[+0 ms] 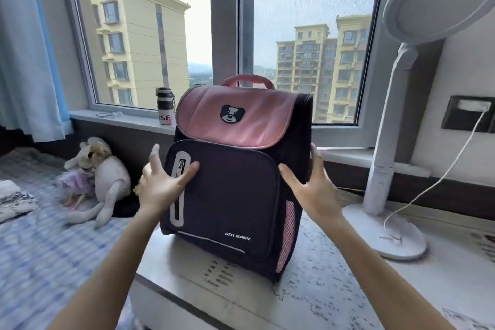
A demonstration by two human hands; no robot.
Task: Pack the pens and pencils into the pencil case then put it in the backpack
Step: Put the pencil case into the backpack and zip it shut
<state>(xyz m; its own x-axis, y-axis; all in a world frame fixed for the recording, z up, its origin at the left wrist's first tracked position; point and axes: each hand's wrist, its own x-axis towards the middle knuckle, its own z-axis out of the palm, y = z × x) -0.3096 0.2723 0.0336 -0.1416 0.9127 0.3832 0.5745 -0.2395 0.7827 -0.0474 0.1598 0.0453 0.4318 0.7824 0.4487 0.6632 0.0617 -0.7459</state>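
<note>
A dark purple backpack (235, 190) with a pink top flap and a bear patch stands upright on the desk (334, 289), its flap shut. My left hand (163, 185) is spread at its left side, thumb touching the front pocket near the zipper pull. My right hand (312, 190) is spread at its right side, fingers along the edge. Neither hand grips anything. No pencil case, pens or pencils are in view.
A white desk lamp (388, 225) stands right of the backpack, with a white cable (439, 179) running to a wall socket. A bottle (164, 106) stands on the windowsill behind. Left of the desk lies a bed with a soft toy (104, 179).
</note>
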